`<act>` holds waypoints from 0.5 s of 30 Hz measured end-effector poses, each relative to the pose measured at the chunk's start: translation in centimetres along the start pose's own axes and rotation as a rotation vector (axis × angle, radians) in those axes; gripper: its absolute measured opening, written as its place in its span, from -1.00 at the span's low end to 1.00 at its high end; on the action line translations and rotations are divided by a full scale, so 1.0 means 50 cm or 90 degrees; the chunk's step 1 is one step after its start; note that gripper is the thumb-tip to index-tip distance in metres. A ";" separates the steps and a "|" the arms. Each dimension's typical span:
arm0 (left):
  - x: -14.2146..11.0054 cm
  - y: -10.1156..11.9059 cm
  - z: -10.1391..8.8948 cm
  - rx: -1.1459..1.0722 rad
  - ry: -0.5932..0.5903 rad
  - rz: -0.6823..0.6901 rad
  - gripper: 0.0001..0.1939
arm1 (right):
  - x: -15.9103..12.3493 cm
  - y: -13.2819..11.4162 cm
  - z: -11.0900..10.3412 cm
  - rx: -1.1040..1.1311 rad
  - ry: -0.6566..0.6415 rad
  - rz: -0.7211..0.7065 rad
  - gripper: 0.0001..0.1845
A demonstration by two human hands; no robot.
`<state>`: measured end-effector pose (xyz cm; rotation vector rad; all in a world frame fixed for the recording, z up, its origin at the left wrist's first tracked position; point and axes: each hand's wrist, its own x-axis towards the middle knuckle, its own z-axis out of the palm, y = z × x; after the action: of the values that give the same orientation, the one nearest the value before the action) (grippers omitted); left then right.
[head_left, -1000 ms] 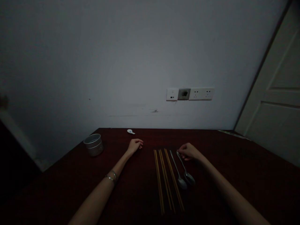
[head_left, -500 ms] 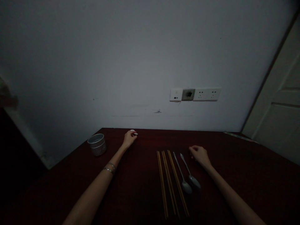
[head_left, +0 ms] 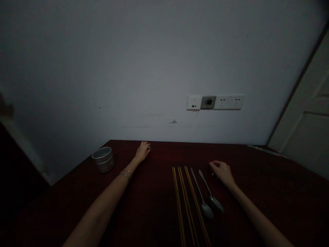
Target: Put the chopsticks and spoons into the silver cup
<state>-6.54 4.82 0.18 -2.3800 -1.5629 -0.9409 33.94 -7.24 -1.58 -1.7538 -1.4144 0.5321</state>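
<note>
My left hand (head_left: 143, 151) reaches to the far edge of the dark red table, its fingers bent down over a small white thing (head_left: 149, 147). Most of that thing is hidden, so its kind cannot be made out. Right of the middle, my right hand (head_left: 222, 171) rests on the tabletop, fingers curled in, with nothing visible in it. Beside it lie two metal spoons (head_left: 206, 210), bowls toward me. Left of the spoons, several wooden chopsticks (head_left: 185, 199) lie lengthwise in pairs.
A round metal container (head_left: 105, 164) stands near the table's left edge. The pale wall with sockets (head_left: 216, 102) rises behind the table (head_left: 144, 212). A flat strip (head_left: 267, 151) lies at the far right edge, near a door (head_left: 308, 130).
My left hand has turned further over the small white thing, which shows less now. My right hand stays beside the spoons. The view has shifted slightly.
</note>
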 end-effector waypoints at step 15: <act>-0.004 -0.008 0.008 0.002 -0.017 0.007 -0.76 | -0.005 -0.010 -0.002 -0.002 0.009 -0.002 -0.68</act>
<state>-6.78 5.02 -0.32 -2.4070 -1.5581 -0.9072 33.63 -7.49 -1.19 -1.7538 -1.4089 0.5161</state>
